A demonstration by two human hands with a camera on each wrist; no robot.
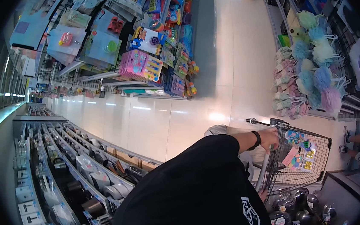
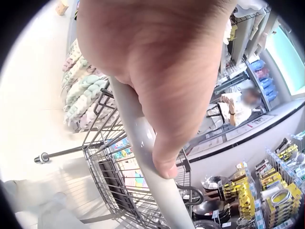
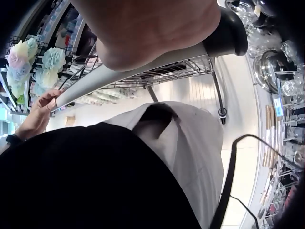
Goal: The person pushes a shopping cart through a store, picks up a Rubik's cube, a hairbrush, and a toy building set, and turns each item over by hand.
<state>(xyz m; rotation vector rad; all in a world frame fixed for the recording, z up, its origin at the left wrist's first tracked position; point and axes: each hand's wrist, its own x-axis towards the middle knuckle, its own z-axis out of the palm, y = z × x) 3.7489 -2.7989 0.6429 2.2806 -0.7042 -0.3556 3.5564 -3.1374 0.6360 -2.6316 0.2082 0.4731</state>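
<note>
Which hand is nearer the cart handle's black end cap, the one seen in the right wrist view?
Right. The right hand is on the handle bar, right beside the black end cap; the left hand grips the bar farther along, away from that cap.

Black shirt (image 1: 182, 185), dark wristband (image 1: 257, 140)

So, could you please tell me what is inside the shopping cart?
Inside the shopping cart lie a blue packet, a pink card, multicoloured pieces and a pack with yellow items. Anything directly under them is covered.
</note>
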